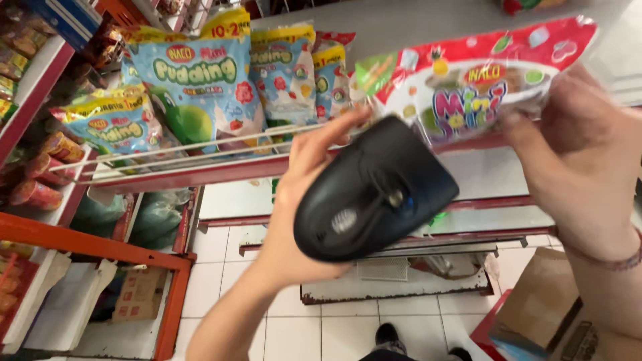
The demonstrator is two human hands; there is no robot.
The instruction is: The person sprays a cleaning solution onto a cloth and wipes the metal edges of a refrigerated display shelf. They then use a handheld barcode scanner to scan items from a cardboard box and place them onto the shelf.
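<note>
My left hand (294, 220) grips a black handheld scanner (374, 190) at mid frame, its head turned toward the bag on the right. My right hand (582, 160) holds up a red and white clear bag of small jelly cups (468, 73) by its right end, tilted just above the scanner. The bag's lower edge nearly touches the scanner. A thin bracelet sits on my right wrist.
Blue and yellow pudding bags (194, 80) stand behind a white wire rail on a red-edged shelf (200, 175). Snack tubes (47, 167) fill racks at left. A cardboard box (542, 301) lies at lower right, and an orange frame (100, 247) stands at lower left over a tiled floor.
</note>
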